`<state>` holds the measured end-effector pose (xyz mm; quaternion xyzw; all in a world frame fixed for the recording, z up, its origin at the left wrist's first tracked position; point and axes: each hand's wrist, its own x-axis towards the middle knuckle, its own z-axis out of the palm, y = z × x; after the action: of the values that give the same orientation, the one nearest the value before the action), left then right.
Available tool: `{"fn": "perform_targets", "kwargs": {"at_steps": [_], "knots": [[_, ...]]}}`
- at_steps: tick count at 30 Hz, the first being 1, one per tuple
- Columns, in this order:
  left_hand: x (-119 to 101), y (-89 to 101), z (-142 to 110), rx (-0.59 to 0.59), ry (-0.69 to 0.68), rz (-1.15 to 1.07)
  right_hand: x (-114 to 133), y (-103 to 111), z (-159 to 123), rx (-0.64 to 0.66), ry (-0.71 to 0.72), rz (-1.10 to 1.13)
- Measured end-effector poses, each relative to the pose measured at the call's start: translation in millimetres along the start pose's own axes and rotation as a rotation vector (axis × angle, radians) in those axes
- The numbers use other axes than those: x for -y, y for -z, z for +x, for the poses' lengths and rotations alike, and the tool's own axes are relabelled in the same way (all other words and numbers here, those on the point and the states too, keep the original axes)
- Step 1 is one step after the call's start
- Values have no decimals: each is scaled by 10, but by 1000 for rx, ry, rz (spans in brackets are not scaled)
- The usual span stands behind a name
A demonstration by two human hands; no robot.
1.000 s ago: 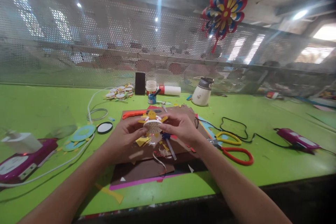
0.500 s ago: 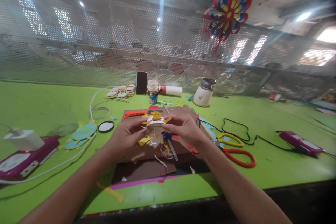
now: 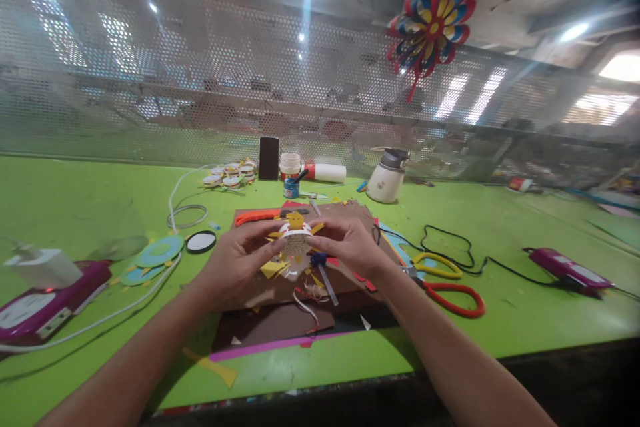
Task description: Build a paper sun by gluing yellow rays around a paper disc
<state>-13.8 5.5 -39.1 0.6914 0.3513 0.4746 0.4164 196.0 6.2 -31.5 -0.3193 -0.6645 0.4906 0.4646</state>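
Observation:
Between my two hands I hold a small paper turtle (image 3: pixel 297 240) with a round, patterned white body and yellow head and limbs. The fingers of my left hand (image 3: pixel 245 250) pinch its left edge. My right hand (image 3: pixel 347 243) grips the opposite edge, thumb on the near side. Below it, yellow paper scraps (image 3: pixel 273 269) and a glue stick with a blue part (image 3: pixel 327 283) lie on a brown board (image 3: pixel 280 297). An orange-handled cutter (image 3: pixel 260 216) rests just beyond my left fingers.
Red and yellow scissors (image 3: pixel 457 298) lie right of the board. Similar paper turtles (image 3: pixel 231 177), a dark phone (image 3: pixel 269 159), small jars (image 3: pixel 291 188) and a white bottle (image 3: pixel 387 180) stand behind. Purple power strips (image 3: pixel 570 269) and cables flank both sides. Blue paper discs (image 3: pixel 160 251) lie left.
The paper turtle has tilted, so more of its patterned round side faces me. Both hands keep their hold in nearly the same place.

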Motion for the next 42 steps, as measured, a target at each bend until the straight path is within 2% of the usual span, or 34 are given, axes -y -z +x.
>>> {"fn": "perform_targets", "kwargs": {"at_steps": [15,25,32,38,42], "knots": [[58,-1,18,-46,-27,15,-4,20,-5,16,-16,48],[96,14,43,9,-11,36,-49,38,19,4,-35,2],[106,45,51,78,134,-82,-91,35,48,-27,-113,89],[207,58,97,2,375,-413,-210,53,91,-123,-246,195],[224,50,118,-5,387,-490,-265,38,106,-106,-298,210]]}}
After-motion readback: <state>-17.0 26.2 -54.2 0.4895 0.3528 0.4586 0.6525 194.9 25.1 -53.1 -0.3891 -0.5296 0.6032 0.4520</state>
